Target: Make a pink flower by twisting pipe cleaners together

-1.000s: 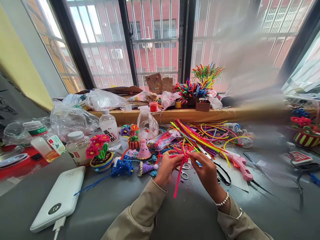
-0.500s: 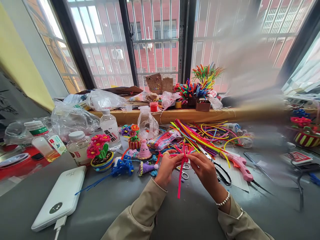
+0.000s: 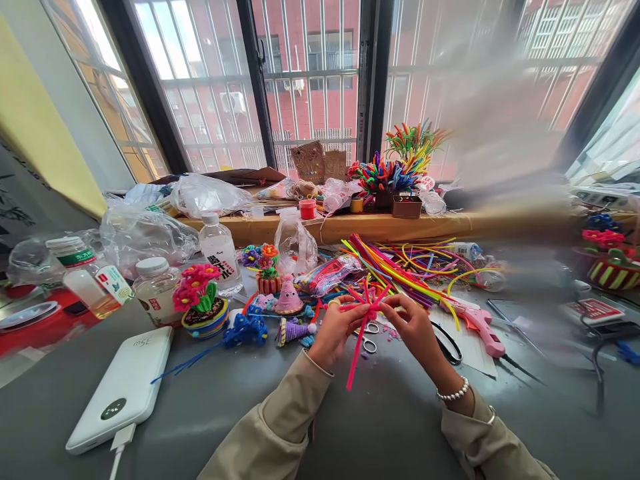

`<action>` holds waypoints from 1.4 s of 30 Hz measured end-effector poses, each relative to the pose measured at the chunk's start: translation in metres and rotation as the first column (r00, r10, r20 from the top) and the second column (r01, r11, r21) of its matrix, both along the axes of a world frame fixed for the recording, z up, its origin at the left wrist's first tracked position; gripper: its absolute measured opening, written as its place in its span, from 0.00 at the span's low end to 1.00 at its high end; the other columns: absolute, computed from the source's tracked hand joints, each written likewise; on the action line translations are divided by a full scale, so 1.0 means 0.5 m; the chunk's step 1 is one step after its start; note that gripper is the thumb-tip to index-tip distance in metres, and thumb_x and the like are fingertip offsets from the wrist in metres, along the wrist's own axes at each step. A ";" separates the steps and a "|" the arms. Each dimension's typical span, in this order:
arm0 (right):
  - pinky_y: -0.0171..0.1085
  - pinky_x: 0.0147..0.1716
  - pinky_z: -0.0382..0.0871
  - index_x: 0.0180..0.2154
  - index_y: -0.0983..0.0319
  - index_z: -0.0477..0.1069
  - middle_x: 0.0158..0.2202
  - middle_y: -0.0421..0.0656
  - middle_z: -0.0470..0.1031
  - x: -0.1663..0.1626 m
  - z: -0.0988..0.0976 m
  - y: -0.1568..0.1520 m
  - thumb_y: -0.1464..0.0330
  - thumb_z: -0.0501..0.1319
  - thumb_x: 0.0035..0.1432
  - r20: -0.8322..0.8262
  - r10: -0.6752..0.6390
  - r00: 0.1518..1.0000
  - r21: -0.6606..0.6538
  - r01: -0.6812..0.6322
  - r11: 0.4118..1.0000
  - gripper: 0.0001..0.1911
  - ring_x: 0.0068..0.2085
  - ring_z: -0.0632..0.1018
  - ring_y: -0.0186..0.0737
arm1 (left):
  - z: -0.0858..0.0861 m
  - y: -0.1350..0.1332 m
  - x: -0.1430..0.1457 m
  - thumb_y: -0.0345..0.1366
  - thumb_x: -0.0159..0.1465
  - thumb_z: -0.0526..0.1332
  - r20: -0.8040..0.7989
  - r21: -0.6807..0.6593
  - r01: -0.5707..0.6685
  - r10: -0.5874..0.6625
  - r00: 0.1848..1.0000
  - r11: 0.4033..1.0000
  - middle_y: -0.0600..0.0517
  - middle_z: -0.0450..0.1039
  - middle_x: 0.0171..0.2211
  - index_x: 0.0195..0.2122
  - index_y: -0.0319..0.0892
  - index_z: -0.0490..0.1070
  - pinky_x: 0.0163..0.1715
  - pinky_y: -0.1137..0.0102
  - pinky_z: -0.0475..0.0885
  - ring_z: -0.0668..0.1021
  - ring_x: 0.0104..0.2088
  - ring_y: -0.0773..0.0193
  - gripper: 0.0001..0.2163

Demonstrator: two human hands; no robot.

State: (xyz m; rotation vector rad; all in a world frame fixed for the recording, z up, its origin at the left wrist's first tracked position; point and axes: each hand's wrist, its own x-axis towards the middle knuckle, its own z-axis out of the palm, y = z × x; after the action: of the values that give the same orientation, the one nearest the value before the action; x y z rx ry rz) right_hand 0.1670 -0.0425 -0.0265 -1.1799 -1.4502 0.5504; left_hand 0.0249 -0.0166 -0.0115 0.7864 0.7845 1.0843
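Between my hands, above the grey table, is a pink pipe cleaner piece (image 3: 373, 307) with several arms spreading from its middle. One long pink strand hangs down from it toward me. My left hand (image 3: 341, 328) pinches it from the left between thumb and fingers. From the right, my right hand (image 3: 413, 328) pinches one of its arms near the middle. Just behind and below the piece lie small scissors (image 3: 369, 345), partly covered. A pink cone-shaped figure (image 3: 289, 298) and a purple striped cone (image 3: 295, 331) are left of my left hand.
Loose pipe cleaners (image 3: 395, 270) are heaped behind my hands. A pink glue gun (image 3: 483, 327) lies at right. At left are a white power bank (image 3: 123, 387), a potted pink flower (image 3: 200, 300), blue pipe cleaner flowers (image 3: 247, 330) and bottles (image 3: 220, 250).
My right hand has shifted slightly right and up, its fingers now farther from the left hand. The pink piece has turned a little, and its hanging strand slants more to the left.
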 end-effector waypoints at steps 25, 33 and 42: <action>0.35 0.30 0.66 0.30 0.61 0.70 0.30 0.43 0.71 0.021 0.017 -0.006 0.63 0.52 0.54 0.190 0.115 0.975 0.022 -0.122 0.992 0.11 0.31 0.72 0.37 | 0.005 -0.001 -0.007 0.24 0.47 0.63 0.027 -0.057 0.143 -0.141 0.990 0.988 0.51 0.73 0.22 0.31 0.38 0.57 0.27 0.75 0.70 0.76 0.22 0.69 0.14; 0.35 0.31 0.67 0.41 0.57 0.65 0.35 0.43 0.68 0.027 0.000 -0.012 0.71 0.54 0.55 0.470 -0.173 0.866 0.404 -0.037 0.914 0.10 0.31 0.71 0.35 | 0.014 -0.006 -0.005 0.24 0.47 0.63 0.070 -0.117 0.181 -0.174 0.982 0.977 0.52 0.72 0.21 0.28 0.38 0.59 0.26 0.76 0.70 0.75 0.22 0.70 0.12; 0.33 0.31 0.66 0.37 0.57 0.69 0.32 0.43 0.69 0.024 -0.001 -0.021 0.74 0.53 0.55 0.583 -0.284 0.761 0.524 -0.086 0.847 0.10 0.31 0.71 0.34 | 0.003 -0.006 -0.004 0.25 0.47 0.64 0.057 -0.070 0.138 -0.135 0.989 0.988 0.52 0.72 0.21 0.30 0.40 0.54 0.26 0.76 0.69 0.75 0.22 0.70 0.16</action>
State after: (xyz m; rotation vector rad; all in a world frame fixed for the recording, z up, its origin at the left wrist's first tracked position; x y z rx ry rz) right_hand 0.1788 -0.0527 -0.0269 -1.0205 -1.9360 -0.3939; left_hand 0.0229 -0.0196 -0.0098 0.7361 0.7124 0.9446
